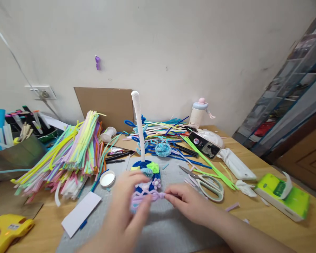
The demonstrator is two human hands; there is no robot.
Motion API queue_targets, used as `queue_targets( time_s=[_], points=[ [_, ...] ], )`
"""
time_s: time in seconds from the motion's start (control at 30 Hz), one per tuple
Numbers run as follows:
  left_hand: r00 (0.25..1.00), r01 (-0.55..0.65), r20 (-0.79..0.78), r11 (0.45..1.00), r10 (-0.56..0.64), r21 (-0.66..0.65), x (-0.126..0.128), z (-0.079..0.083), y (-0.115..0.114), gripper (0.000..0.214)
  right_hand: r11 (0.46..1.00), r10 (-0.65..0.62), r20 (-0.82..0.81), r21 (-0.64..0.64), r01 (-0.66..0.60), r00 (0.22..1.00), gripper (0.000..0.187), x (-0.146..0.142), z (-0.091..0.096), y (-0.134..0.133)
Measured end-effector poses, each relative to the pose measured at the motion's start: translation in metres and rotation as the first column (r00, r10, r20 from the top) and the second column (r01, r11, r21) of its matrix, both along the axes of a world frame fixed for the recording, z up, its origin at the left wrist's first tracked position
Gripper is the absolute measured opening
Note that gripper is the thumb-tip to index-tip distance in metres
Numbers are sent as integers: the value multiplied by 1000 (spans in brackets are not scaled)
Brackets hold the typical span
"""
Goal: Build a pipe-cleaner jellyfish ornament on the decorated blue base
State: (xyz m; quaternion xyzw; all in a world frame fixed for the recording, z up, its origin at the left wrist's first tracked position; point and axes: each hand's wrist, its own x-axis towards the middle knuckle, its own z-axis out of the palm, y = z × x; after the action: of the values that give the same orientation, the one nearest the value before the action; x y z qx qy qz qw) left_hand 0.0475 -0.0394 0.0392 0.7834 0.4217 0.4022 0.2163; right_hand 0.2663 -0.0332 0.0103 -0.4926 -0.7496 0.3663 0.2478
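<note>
My right hand [184,200] pinches the knotted end of a lilac pipe-cleaner piece [155,196] made of several looped strands. Around the other side of that piece is my left hand [126,200], blurred, its thumb and fingers apart; the thumb overlaps the strands, and no firm grip shows. Just behind both hands stands a blue pipe-cleaner base [142,164] bearing a lilac flower [156,183], a green star-like shape [153,167] and a light blue piece. A white wrapped stem [138,123] rises upright from it. My left hand partly hides the base.
Bundled pipe cleaners [81,151] lie left, with a yellow glue gun [13,228] and white card [81,213] nearer. Scissors [208,184], a phone [204,144], a green tissue pack [283,196] and a bottle [198,112] are right. Loose pipe cleaners [160,128] lie behind.
</note>
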Motion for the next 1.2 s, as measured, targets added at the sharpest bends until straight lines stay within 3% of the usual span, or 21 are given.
queue_targets(
  time_s=[0.07,0.13,0.23,0.3,0.37,0.43,0.5,0.57,0.63,0.73,0.83,0.9,0.97,1.07,1.13,1.2],
  points=[
    [985,124,-95,971,-146,-204,17,-6,16,27,998,58,32,16,-58,998,26,-1,4,-4],
    [949,198,-138,878,-283,-436,28,-15,23,19,996,92,58,11,-93,994,26,-3,6,-9],
    [937,221,-81,756,-340,-616,35,-25,22,18,993,118,99,-3,-118,988,28,-1,10,-12],
    [956,211,-13,713,-294,-669,36,-29,20,18,998,60,144,26,-65,988,24,9,14,-10],
    [977,181,56,658,-205,-731,35,-32,19,17,993,-96,224,94,76,970,23,27,17,-4],
    [989,147,110,586,-98,-797,34,-36,20,19,968,-245,370,146,204,896,24,52,15,4],
    [989,129,146,545,-12,-828,34,-39,22,24,941,-335,559,153,303,758,20,76,7,11],
    [981,142,189,531,35,-835,34,-43,24,28,930,-334,683,128,344,650,16,95,-5,13],
    [964,186,255,507,69,-842,34,-44,27,31,935,-310,686,95,342,658,19,107,-17,12],
    [915,297,385,443,123,-846,33,-41,29,38,941,-308,599,79,329,739,21,117,-30,8],
    [879,360,448,393,160,-846,33,-33,28,42,937,-321,572,77,340,755,9,125,-36,5],
    [878,361,447,379,169,-852,32,-29,27,42,934,-334,558,88,346,760,6,130,-35,5],
    [877,362,449,383,168,-850,32,-27,26,42,925,-346,465,22,380,815,10,135,-30,3],
    [876,364,454,392,164,-845,31,-28,26,40,876,-397,86,-263,405,914,21,139,-16,-3],
    [876,368,455,391,159,-844,31,-28,26,40,845,-457,-226,-414,340,860,33,138,-6,-8],
    [872,381,468,401,143,-833,33,-27,27,41,850,-491,-465,-441,288,737,40,132,-1,-12]
  ],
)
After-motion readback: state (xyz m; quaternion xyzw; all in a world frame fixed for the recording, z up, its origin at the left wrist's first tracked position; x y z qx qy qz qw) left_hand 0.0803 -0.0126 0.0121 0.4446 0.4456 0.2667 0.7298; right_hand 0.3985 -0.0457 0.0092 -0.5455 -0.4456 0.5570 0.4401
